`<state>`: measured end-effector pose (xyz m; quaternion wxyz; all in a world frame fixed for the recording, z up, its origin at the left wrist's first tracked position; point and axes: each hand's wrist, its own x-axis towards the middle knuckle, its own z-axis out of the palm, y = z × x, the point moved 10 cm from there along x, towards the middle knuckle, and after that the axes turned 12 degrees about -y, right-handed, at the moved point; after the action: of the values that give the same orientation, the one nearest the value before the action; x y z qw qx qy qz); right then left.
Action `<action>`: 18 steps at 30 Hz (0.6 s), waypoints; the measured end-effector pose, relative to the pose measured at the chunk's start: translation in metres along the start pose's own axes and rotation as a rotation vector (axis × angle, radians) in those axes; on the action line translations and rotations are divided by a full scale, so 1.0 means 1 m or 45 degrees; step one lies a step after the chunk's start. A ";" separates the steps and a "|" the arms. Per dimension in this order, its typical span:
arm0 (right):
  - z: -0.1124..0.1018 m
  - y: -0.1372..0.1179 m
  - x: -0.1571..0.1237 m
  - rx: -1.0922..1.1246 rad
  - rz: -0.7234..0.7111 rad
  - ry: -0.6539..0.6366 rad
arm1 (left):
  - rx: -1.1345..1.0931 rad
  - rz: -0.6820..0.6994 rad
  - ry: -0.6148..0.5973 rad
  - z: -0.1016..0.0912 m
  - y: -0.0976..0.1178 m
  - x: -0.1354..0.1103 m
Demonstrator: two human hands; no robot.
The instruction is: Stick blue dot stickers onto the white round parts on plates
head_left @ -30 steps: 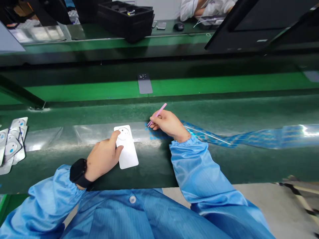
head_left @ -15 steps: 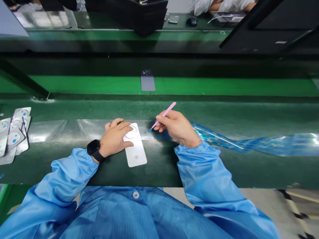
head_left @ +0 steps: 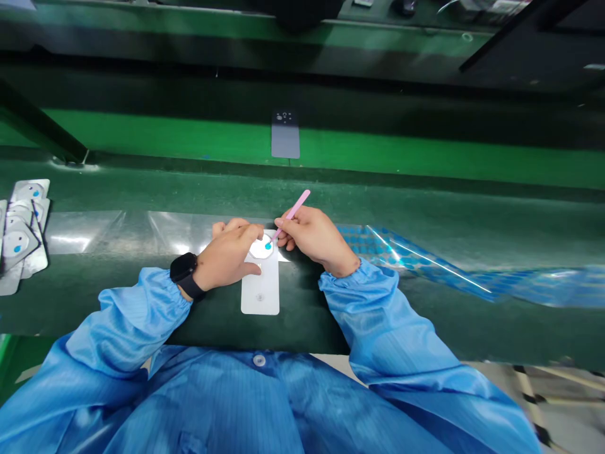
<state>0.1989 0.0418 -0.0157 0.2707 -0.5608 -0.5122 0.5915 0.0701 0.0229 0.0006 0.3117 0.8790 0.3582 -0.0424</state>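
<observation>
"What's the biggest thing near the hands?"

"A green bench [head_left: 425, 202]. Far ahead of the hands sits a black tray [head_left: 297, 7], cut off by the view, so I can't tell what's in it."

"And closer?"

"A foil sheet [head_left: 94, 230] runs under the top of a white card [head_left: 259, 293], with a stack of cards [head_left: 21, 233] off to the left."

"The hands?"

"The left hand [head_left: 227, 255] pins the card, thumb and fingers apart. The right hand [head_left: 314, 236] pinches pink tweezers [head_left: 293, 214], their tips on a blue dot [head_left: 268, 246] on the card."
</observation>
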 end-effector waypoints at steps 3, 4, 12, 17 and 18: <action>0.000 0.003 0.002 0.014 0.009 -0.007 | 0.013 -0.006 -0.001 0.000 0.000 -0.001; 0.000 0.003 0.002 0.018 0.010 -0.004 | 0.013 -0.007 -0.001 0.000 0.001 -0.001; 0.001 0.002 0.002 -0.008 0.030 0.008 | 0.001 -0.026 -0.021 0.000 -0.001 -0.001; 0.001 0.001 0.001 -0.049 0.034 0.014 | 0.000 -0.024 -0.028 0.000 0.000 -0.001; 0.001 0.000 0.001 -0.051 0.022 0.016 | 0.003 -0.026 -0.030 0.000 0.000 -0.001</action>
<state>0.1981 0.0425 -0.0167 0.2574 -0.5742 -0.5174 0.5799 0.0699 0.0226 0.0014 0.3145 0.8751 0.3635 -0.0562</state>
